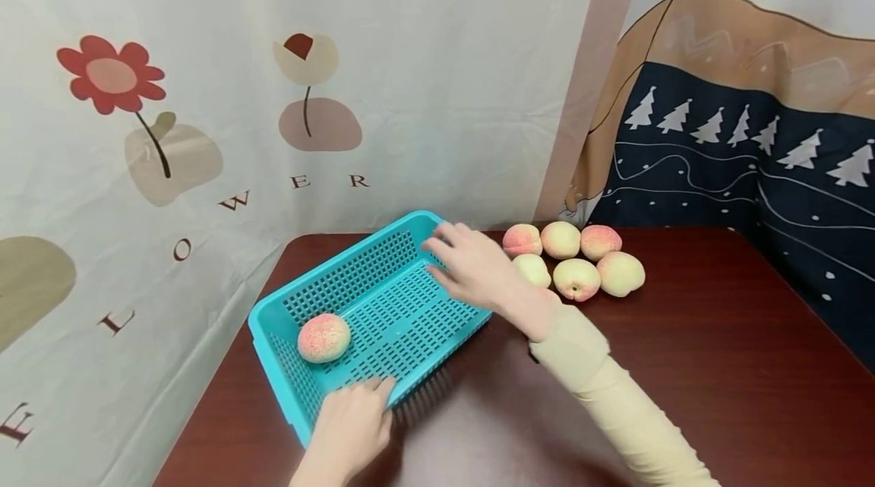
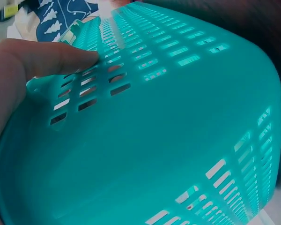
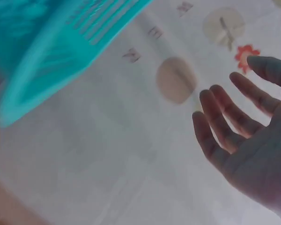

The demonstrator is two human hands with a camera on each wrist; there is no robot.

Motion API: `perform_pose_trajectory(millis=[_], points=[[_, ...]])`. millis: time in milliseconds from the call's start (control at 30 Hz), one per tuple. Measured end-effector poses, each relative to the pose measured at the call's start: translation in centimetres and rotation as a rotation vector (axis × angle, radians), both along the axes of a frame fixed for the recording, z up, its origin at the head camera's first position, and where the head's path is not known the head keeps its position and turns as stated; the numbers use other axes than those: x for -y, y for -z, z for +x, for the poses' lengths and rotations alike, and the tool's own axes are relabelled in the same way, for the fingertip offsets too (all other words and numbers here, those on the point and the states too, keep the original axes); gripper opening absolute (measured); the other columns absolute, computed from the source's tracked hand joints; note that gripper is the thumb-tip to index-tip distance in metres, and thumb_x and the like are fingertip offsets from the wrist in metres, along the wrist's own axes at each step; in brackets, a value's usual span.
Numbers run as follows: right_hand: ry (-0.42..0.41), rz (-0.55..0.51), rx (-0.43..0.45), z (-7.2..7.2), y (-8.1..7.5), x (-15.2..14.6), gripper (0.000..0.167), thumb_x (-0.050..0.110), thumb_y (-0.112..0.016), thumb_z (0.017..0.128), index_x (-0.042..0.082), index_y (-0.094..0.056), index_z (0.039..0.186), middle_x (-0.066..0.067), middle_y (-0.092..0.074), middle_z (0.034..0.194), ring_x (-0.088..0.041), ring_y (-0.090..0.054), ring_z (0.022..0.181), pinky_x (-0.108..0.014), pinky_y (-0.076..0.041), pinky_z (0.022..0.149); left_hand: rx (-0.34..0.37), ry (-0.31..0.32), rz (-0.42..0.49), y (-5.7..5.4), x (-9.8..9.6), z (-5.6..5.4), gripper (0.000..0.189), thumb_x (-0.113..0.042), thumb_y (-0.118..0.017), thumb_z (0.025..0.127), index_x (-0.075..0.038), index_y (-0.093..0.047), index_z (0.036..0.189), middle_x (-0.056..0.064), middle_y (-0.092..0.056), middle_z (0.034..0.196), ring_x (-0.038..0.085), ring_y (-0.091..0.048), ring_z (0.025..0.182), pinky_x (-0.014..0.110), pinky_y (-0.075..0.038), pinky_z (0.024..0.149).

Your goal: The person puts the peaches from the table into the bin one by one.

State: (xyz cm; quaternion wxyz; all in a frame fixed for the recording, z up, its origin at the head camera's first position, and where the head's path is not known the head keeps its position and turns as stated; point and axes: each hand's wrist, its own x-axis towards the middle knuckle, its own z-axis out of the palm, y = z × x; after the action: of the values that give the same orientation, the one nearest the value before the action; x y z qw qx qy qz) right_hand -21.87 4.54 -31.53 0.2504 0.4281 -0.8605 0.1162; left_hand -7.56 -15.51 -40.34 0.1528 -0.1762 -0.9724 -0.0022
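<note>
A turquoise plastic basket (image 1: 403,324) with slotted walls stands on the table, with one pink-and-cream peach (image 1: 324,338) in its left end. My left hand (image 1: 352,420) grips the basket's near rim; in the left wrist view its thumb (image 2: 61,58) lies against the outer wall. Over the basket's far right end hovers my right hand (image 1: 470,265), holding nothing. The right wrist view shows that hand's fingers (image 3: 234,119) spread and loosely bent, apart from the basket (image 3: 61,70). Right of the basket, several peaches (image 1: 577,279) lie grouped, one partly hidden by my right forearm.
The dark red-brown table (image 1: 690,365) extends to the right of the peaches. Behind it hangs a white curtain (image 1: 437,92) with printed flowers and letters. A navy cloth with white trees (image 1: 741,126) hangs at the right.
</note>
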Motion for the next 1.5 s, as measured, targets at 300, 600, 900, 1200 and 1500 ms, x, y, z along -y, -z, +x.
perform_pose_trajectory(millis=[300, 600, 900, 1200, 1500], points=[[0.231, -0.069, 0.052, -0.6, 4.5, -7.5, 0.022, 0.02, -0.068, 0.084, 0.009, -0.064, 0.103, -0.009, -0.059, 0.096, -0.025, -0.055, 0.079, -0.035, -0.045, 0.061, -0.047, -0.002, -0.017, 0.2, 0.0, -0.6, 0.03, -0.014, -0.073, 0.066, -0.011, -0.069, 0.096, -0.001, -0.068, 0.074, 0.012, -0.054, 0.052, 0.021, -0.037, 0.044], [0.429, 0.041, 0.199, 0.1, 8.6, -11.4, 0.034, 0.034, -0.068, 0.081, 0.011, -0.063, 0.105, -0.009, -0.058, 0.097, -0.03, -0.054, 0.082, -0.041, -0.043, 0.057, -0.071, 0.012, -0.007, 0.3, -0.2, -1.6, 0.024, -0.012, -0.071, 0.066, -0.012, -0.067, 0.09, -0.002, -0.066, 0.071, 0.012, -0.053, 0.049, 0.023, -0.033, 0.042], [0.44, 0.057, 0.227, 0.3, 11.1, -12.0, 0.045, 0.049, -0.073, 0.072, 0.016, -0.06, 0.099, -0.009, -0.054, 0.093, -0.027, -0.05, 0.073, -0.039, -0.04, 0.055, -0.048, 0.023, -0.006, 0.2, -0.5, -2.2, 0.027, -0.011, -0.07, 0.067, -0.011, -0.068, 0.094, -0.001, -0.067, 0.072, 0.014, -0.054, 0.05, 0.024, -0.035, 0.042], [0.426, 0.017, 0.252, 0.2, 12.3, -11.6, 0.053, 0.049, -0.078, 0.066, 0.017, -0.06, 0.104, -0.009, -0.05, 0.092, -0.031, -0.053, 0.072, -0.039, -0.042, 0.052, -0.012, 0.01, 0.012, 0.1, -0.5, -2.5, 0.03, -0.012, -0.07, 0.068, -0.01, -0.069, 0.097, 0.001, -0.07, 0.078, 0.016, -0.056, 0.052, 0.027, -0.036, 0.042], [0.407, -0.04, 0.227, -0.2, 13.9, -11.0, 0.059, 0.041, -0.084, 0.061, 0.013, -0.058, 0.105, -0.016, -0.048, 0.1, -0.04, -0.054, 0.08, -0.045, -0.048, 0.057, -0.015, 0.008, 0.011, 0.1, -0.4, -2.5, 0.026, -0.013, -0.069, 0.069, -0.01, -0.068, 0.095, 0.0, -0.068, 0.075, 0.015, -0.055, 0.051, 0.025, -0.035, 0.043]])
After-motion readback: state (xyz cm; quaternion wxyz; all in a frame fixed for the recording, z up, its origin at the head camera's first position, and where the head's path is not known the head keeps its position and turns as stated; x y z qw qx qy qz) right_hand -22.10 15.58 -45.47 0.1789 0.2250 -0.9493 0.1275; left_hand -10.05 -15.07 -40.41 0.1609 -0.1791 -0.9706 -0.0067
